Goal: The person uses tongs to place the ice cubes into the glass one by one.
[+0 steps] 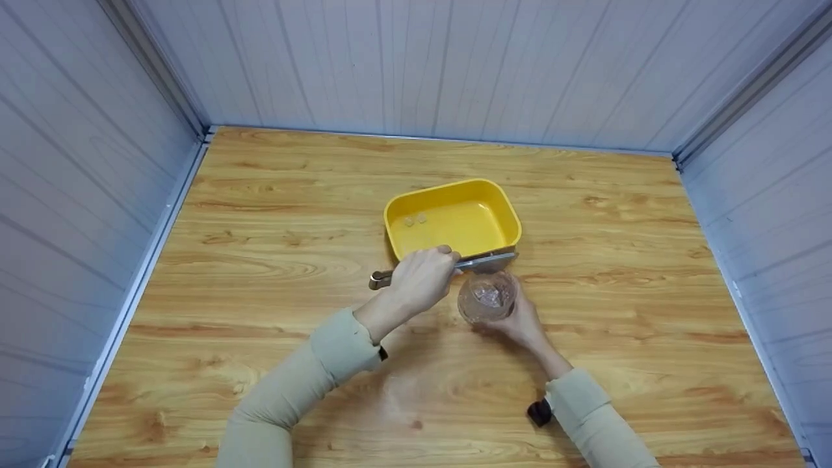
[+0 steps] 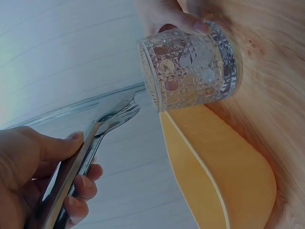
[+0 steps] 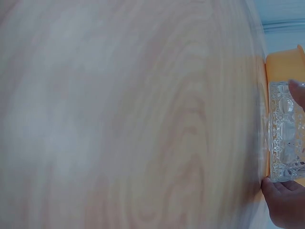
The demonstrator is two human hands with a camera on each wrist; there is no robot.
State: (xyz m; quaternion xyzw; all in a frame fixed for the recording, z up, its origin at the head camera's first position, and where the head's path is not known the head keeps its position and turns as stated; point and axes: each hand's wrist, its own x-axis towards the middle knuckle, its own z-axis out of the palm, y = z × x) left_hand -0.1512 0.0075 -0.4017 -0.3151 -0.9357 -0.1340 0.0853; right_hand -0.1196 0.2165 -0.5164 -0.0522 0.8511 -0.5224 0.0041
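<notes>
My left hand (image 1: 424, 278) grips metal tongs (image 1: 484, 260) near the yellow container's front edge; in the left wrist view the tongs' tips (image 2: 121, 114) are near the rim of a patterned clear glass (image 2: 190, 67). Fingers of my right hand (image 1: 520, 325) are curled round the glass (image 1: 487, 298), which rests on the table, with something clear inside it. The tongs' tips are beside and above the glass. Behind it, the yellow container (image 1: 455, 188) holds two small clear pieces (image 1: 415, 220) at its left side. In the right wrist view the glass (image 3: 286, 131) shows at the right edge.
A wood-patterned table (image 1: 273, 240) lies beneath everything. Pale panel walls (image 1: 416, 65) stand at the back and on both sides. The yellow container is close behind both hands.
</notes>
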